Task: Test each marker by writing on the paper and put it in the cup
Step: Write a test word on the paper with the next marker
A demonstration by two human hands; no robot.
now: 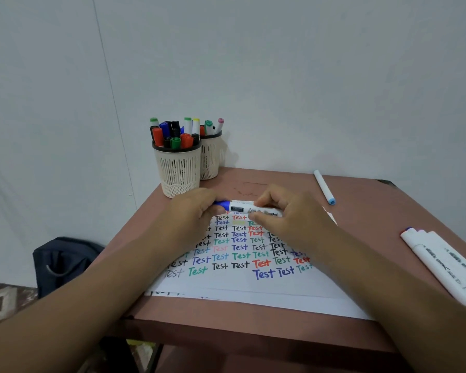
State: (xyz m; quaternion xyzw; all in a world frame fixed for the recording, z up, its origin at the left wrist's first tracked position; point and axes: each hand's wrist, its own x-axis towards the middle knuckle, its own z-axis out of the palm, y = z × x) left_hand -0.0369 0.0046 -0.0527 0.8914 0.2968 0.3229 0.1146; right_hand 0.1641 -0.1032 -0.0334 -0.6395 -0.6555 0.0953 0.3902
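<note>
I hold a white marker with a blue cap (242, 207) level above the far end of the paper (240, 286). My left hand (193, 211) grips the blue cap end. My right hand (285, 211) pinches the white barrel. The sheet is covered with rows of the word "Test" in several colours. A beige slotted cup (178, 168) full of capped markers stands at the table's far left, just beyond my left hand. A second beige cup (211, 157) with a few markers stands behind it.
A white marker with a light blue cap (324, 187) lies at the far right of the brown table (366, 211). Several white markers (447, 265) lie by the right edge. A dark bag (62, 262) sits on the floor to the left. A wall is close behind.
</note>
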